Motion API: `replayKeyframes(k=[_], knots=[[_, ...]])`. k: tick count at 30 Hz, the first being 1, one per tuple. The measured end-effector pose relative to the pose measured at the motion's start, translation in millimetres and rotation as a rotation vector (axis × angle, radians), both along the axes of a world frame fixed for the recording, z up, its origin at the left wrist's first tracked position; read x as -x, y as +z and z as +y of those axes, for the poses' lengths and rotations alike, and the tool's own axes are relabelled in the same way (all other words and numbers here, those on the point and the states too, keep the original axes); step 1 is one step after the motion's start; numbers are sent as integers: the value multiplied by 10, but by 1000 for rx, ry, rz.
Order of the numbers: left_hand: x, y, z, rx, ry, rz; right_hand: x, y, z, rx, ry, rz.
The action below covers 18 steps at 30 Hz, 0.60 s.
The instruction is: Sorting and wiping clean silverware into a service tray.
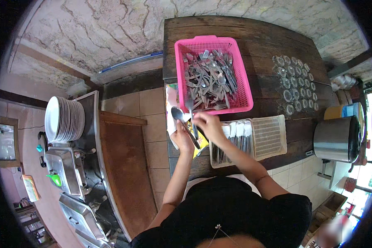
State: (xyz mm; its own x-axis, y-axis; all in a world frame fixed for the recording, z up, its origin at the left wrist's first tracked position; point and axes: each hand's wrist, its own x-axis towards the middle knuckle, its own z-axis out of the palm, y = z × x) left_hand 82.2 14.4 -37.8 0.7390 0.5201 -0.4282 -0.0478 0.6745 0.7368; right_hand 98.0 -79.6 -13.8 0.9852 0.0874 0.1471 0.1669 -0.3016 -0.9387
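Note:
My left hand (182, 138) is closed round a metal spoon (177, 113), whose bowl points away from me. Close beside it, my right hand (209, 125) pinches a fork (189, 104) near the middle, with the tines pointing up and away. The two pieces overlap in the picture; whether they touch I cannot tell. Just beyond my hands stands a pink plastic basket (244, 91) heaped with loose forks, spoons and knives (211, 78). Under my right forearm is a cream two-part basket (270, 133); cutlery with white paper tops (237, 131) lies in its left half.
A yellow packet (201, 146) lies on the dark wooden table (260, 37) under my hands. Rows of small glass cups (294, 82) stand at the right, near a large steel pot (335, 139). Leftward, a counter holds stacked white plates (64, 119) and steel chafing dishes (64, 169).

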Motion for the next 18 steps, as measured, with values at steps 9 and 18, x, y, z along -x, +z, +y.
replayKeyframes(k=[9,18], knots=[[199,216,-177,-25,-119,-9,467,-100,-51,216,-14,54],[318,168,-289,-201,-95,-13,565,-127,-139,214,-53,-188]])
